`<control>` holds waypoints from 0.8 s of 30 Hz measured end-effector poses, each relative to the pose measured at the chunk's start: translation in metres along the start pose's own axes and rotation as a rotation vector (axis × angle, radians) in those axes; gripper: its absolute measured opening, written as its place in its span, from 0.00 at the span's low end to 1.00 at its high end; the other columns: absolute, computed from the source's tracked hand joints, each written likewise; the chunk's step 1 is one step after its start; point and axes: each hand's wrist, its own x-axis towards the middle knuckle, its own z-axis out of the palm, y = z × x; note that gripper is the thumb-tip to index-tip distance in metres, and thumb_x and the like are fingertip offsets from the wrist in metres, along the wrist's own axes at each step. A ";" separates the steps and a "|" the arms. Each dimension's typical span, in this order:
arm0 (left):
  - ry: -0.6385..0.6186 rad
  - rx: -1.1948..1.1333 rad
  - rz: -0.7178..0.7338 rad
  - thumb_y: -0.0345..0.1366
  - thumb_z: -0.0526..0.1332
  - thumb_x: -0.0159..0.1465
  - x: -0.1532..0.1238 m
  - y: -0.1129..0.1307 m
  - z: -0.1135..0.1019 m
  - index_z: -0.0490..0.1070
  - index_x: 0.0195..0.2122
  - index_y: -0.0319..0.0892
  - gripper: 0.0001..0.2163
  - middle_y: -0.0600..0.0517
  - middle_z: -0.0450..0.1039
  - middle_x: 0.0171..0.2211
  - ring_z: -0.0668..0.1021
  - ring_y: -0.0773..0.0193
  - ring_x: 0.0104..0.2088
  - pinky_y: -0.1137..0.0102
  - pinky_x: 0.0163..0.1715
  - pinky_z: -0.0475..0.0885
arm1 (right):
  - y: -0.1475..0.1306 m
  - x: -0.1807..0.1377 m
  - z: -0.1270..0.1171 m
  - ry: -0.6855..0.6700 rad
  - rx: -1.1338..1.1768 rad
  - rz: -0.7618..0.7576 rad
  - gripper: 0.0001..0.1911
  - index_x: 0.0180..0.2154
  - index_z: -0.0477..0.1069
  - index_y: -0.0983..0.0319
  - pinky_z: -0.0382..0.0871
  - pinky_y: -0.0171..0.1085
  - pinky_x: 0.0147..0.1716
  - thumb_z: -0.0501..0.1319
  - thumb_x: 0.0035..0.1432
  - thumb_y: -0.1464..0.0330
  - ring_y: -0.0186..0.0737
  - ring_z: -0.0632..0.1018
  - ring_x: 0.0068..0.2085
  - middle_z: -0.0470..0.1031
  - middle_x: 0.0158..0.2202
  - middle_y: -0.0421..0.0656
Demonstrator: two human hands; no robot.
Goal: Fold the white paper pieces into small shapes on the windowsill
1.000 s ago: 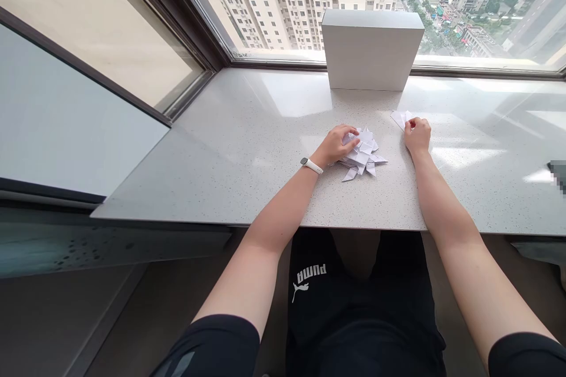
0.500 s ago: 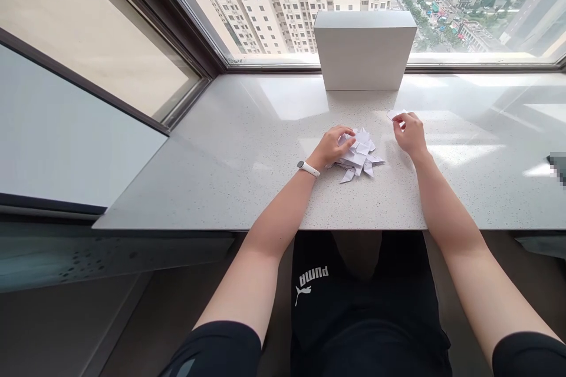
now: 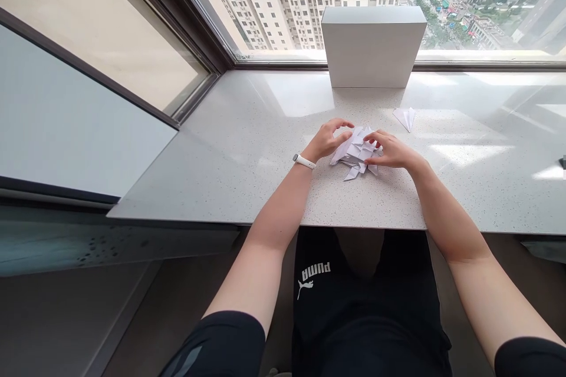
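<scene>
A heap of folded white papers (image 3: 357, 156) lies on the speckled white sill, its pointed pieces overlapping. My left hand (image 3: 327, 140) is at the heap's left side, thumb and fingers apart, and a white band circles that wrist. From the right, my right hand (image 3: 390, 150) reaches over the heap with fingers and thumb spread at the papers; no piece is lifted in it. Farther back on the right, a single folded paper (image 3: 405, 119), shaped like a paper plane, rests apart from the heap.
A plain white box (image 3: 374, 53) stands upright against the window at the back. The windowsill counter (image 3: 247, 177) ends at a front edge just before my legs. A dark window frame (image 3: 194, 41) runs along the left. Part of a dark object shows at the far right.
My right hand has let go of the folded paper at the back right and come left to the heap. My left hand has drawn slightly away from the papers, its fingers wider apart.
</scene>
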 end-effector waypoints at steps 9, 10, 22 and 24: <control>-0.216 0.086 0.101 0.50 0.84 0.66 -0.003 0.004 0.005 0.87 0.65 0.49 0.28 0.41 0.87 0.67 0.85 0.37 0.71 0.41 0.78 0.75 | -0.001 0.002 0.002 0.106 0.123 0.038 0.25 0.65 0.83 0.56 0.88 0.60 0.58 0.74 0.72 0.56 0.57 0.88 0.49 0.90 0.56 0.54; -0.205 0.086 0.091 0.49 0.83 0.68 -0.002 0.003 0.006 0.88 0.63 0.49 0.25 0.41 0.88 0.65 0.86 0.37 0.69 0.41 0.77 0.76 | -0.002 0.002 0.002 0.119 0.135 0.043 0.23 0.65 0.83 0.56 0.88 0.61 0.58 0.74 0.73 0.56 0.57 0.88 0.48 0.90 0.56 0.54; 0.178 -0.316 -0.175 0.43 0.75 0.73 0.008 -0.019 -0.004 0.81 0.61 0.48 0.18 0.44 0.86 0.53 0.88 0.51 0.54 0.52 0.60 0.88 | 0.000 0.001 -0.004 0.190 0.156 0.168 0.10 0.55 0.84 0.55 0.85 0.60 0.56 0.69 0.77 0.61 0.57 0.85 0.48 0.88 0.52 0.53; 0.223 -0.349 -0.236 0.40 0.72 0.73 0.011 -0.027 -0.005 0.80 0.61 0.49 0.16 0.45 0.85 0.51 0.88 0.53 0.52 0.53 0.59 0.89 | 0.002 0.002 -0.004 0.178 0.137 0.163 0.10 0.55 0.84 0.56 0.85 0.61 0.57 0.70 0.76 0.63 0.56 0.85 0.48 0.88 0.51 0.52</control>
